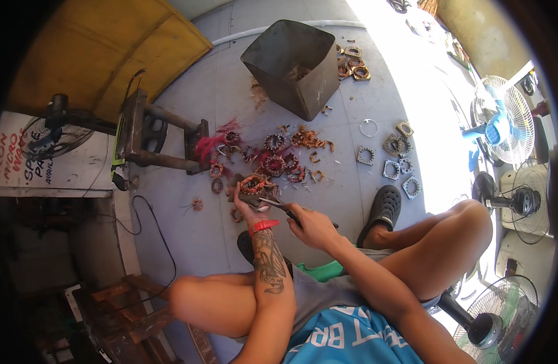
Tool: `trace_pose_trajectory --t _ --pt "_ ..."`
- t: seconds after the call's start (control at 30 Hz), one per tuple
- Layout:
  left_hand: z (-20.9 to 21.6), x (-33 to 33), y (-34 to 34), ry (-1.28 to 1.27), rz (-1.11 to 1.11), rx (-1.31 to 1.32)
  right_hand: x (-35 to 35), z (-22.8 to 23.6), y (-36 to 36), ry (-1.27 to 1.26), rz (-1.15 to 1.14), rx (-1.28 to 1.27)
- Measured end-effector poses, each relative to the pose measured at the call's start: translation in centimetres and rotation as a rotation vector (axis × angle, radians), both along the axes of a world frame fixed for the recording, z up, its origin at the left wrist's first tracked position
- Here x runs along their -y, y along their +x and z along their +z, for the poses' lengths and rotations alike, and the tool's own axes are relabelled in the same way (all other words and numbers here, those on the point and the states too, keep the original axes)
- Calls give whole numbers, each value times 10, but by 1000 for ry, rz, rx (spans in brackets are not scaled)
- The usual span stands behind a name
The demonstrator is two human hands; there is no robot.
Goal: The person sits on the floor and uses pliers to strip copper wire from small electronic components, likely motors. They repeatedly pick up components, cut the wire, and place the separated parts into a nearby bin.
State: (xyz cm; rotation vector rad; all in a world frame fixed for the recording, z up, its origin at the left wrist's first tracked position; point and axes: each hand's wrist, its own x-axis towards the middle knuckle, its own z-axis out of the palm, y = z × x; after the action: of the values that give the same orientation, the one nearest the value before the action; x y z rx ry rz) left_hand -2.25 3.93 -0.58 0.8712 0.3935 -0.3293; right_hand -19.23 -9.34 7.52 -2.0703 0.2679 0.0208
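Note:
My left hand [253,210], with a red band at its wrist, is raised in front of me and closed around a fan-motor stator [253,184] with orange-copper windings. In my right hand [312,229] is a black-handled, pliers-like tool [285,209], its metal end against the lower side of the stator. Exactly what the tip touches is too small to tell. Just beyond my hands, several wound stators [274,164] lie in a loose pile on the floor, among red fibres [210,145] and stripped copper coils [312,139].
A dark square metal bin [315,91] stands beyond the pile. Bare stator cores [391,170] lie to the right, with more stators [355,67] behind the bin. A metal-framed stand [167,139] is at left; fans [503,121] line the right side. A black cord [170,242] crosses the left floor.

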Motion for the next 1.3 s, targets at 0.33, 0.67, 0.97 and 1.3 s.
trace_pose_trajectory --t 0.33,0.67,0.97,1.3 --pt "20 1 6 93 -87 -146 -8 22 3 -34 -87 52" --pt "21 15 8 83 -178 -137 -5 33 1 62 -89 -146" --pt "-1 18 4 129 -376 -167 -4 -2 4 178 -106 -254" --pt "-60 16 -28 -63 28 -109 -6 -31 6 170 -192 -200"
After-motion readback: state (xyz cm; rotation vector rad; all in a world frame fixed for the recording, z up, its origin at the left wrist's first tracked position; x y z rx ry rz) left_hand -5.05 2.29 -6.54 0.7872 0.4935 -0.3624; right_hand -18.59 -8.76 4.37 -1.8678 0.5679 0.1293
